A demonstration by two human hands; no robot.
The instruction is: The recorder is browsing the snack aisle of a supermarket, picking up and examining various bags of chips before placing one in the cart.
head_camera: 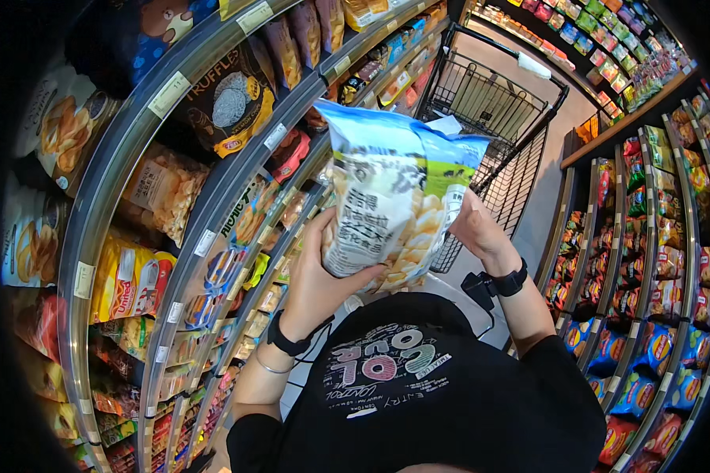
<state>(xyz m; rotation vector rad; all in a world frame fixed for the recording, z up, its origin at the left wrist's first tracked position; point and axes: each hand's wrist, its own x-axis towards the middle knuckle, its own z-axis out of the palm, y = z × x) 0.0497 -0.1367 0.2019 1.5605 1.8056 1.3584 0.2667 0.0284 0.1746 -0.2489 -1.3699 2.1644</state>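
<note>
A large plastic bag of puffed snacks (390, 207), blue at the top with a meadow and cows printed on it, is held up in front of my chest. My left hand (325, 278) grips its lower left side, thumb across the front and fingers behind. On the bag's right edge is my right hand (479, 227), its fingers partly hidden behind the bag. Both wrists wear black bands. Beyond the bag stands a black wire shopping cart (509, 171); what it holds is largely hidden.
Close on the left, curved shelves (133, 136) hold many snack bags, among them a yellow bag (130, 278). To the right, another shelf unit (609, 284) carries rows of chip bags. Packets fill a wooden-edged display (633, 130) at the back right. Grey floor (574, 77) shows behind the cart.
</note>
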